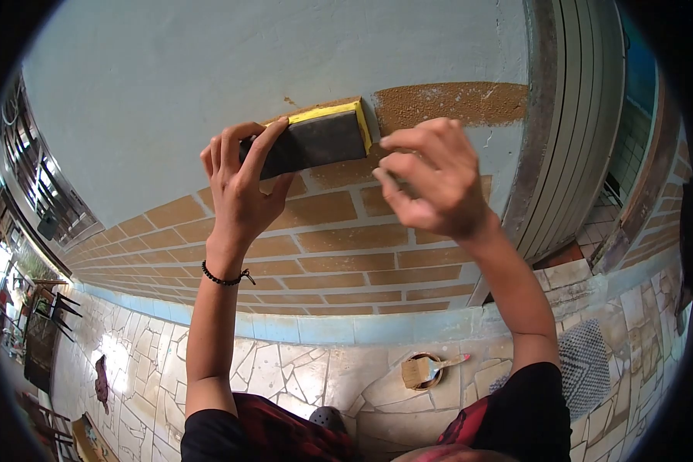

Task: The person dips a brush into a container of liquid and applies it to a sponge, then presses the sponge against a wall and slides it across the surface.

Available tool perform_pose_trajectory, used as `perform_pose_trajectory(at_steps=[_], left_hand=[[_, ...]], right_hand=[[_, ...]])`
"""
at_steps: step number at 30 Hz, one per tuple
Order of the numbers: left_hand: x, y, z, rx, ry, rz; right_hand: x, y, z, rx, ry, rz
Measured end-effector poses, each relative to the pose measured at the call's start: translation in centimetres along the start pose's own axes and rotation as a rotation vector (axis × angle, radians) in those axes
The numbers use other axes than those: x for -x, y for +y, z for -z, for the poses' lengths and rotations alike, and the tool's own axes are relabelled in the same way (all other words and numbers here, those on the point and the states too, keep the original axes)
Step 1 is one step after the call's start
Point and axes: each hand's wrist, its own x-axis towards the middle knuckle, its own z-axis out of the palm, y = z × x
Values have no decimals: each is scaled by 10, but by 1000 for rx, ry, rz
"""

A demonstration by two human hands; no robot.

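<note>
My left hand [242, 181] presses a dark rectangular block with a yellow edge [319, 137] flat against the pale blue wall [208, 85], fingers spread over its left end. The block sits at the left end of a freshly textured brown strip [454, 104]. My right hand [431, 181] hovers just right of the block, fingers pinched together; whether it holds a small tool is hidden. A black bead bracelet [225, 279] circles my left wrist.
Brown painted brick pattern [338, 246] covers the lower wall above a light blue skirting [346, 327]. A small pot with a wide brush [427, 369] rests on the stone floor. A ribbed grey door frame [577, 138] stands at right; chairs [50, 308] at far left.
</note>
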Motion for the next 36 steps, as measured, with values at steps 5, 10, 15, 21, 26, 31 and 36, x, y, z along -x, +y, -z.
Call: perform_pose_trajectory(at_steps=[5, 10, 15, 21, 26, 31, 36], left_hand=[[1, 1, -2, 0, 15, 3], [1, -1, -4, 4, 37, -6], [1, 0, -4, 5, 42, 11], [4, -1, -10, -36, 119, 21], [3, 5, -7, -59, 96, 76], [4, 7, -12, 84, 148, 137], [5, 11, -5, 70, 131, 156]], right_hand=[[-14, -20, -24, -77, 0, -36], [-19, -32, -39, 78, -29, -99], [-18, -33, -49, 140, -10, -142], [-16, -30, -51, 169, 2, -130], [-17, -29, -53, 179, -3, -137], [-19, -30, -51, 180, -8, -151], [-20, -31, -49, 180, -26, -153]])
